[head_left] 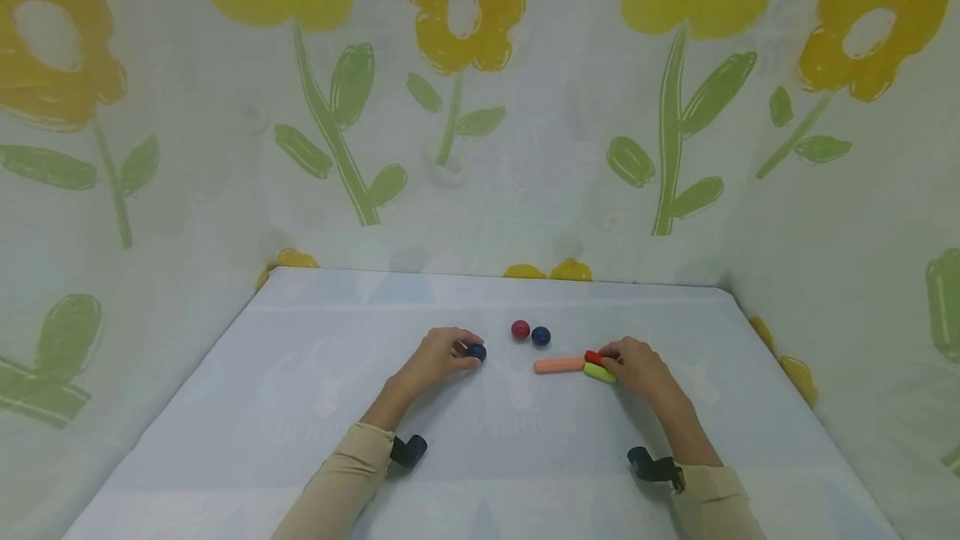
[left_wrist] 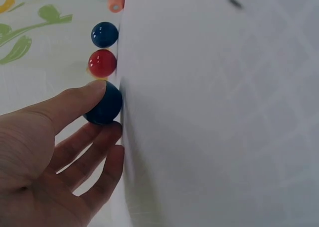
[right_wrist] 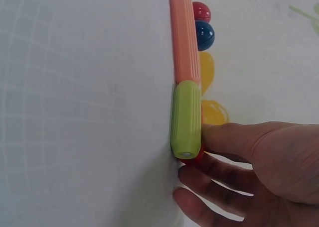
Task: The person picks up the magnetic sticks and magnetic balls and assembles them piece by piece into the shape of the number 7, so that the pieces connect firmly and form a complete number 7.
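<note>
My left hand [head_left: 437, 358] pinches a glossy dark blue ball [head_left: 477, 352] between thumb and fingers, on or just above the table. In the left wrist view the thumb lies over this blue ball [left_wrist: 105, 105]. My right hand [head_left: 639, 369] holds a short red stick [head_left: 592, 357] by its right end. Beside the red stick, on the near side, lies a ridged lime-green stick [right_wrist: 187, 120], which hides most of it in the right wrist view. A longer ridged salmon stick [head_left: 558, 366] extends leftward from these two.
A red ball [head_left: 521, 329] and a second blue ball [head_left: 541, 336] sit side by side behind the salmon stick. The white-covered table [head_left: 480, 440] meets a flower-printed curtain [head_left: 555, 148] at the back and sides. Black wrist mounts [head_left: 408, 450] stick out from the sleeves.
</note>
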Demonstrator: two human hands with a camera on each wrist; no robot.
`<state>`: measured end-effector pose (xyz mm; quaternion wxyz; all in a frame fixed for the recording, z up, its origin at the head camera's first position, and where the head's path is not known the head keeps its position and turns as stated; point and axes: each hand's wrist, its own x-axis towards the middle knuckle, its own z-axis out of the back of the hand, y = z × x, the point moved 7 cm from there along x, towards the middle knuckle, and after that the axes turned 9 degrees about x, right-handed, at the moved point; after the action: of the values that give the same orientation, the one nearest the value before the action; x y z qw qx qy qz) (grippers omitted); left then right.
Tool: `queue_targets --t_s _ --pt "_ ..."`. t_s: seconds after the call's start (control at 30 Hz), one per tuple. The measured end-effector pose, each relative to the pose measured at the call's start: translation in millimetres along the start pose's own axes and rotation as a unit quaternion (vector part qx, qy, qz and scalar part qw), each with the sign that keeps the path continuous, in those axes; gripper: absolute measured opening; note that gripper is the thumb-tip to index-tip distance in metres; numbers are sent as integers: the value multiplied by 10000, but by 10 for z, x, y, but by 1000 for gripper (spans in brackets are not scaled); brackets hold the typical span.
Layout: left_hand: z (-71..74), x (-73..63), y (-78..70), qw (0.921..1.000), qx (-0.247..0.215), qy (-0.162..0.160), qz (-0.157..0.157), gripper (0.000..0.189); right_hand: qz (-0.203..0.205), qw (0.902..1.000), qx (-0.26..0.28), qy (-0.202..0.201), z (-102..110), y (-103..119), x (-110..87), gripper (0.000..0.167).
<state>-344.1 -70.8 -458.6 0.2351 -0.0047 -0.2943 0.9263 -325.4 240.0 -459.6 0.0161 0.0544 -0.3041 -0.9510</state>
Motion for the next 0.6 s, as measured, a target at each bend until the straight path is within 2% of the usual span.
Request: queue_targets --t_s 0.2,0.6 --pt "-13 3 18 10000 -65 17 66 34 43 9999 -76 -71 -16 -12 0 25" --pt "0 8 6 9999 -61 93 113 34 187 9986 -126 -473 22 11 -34 25"
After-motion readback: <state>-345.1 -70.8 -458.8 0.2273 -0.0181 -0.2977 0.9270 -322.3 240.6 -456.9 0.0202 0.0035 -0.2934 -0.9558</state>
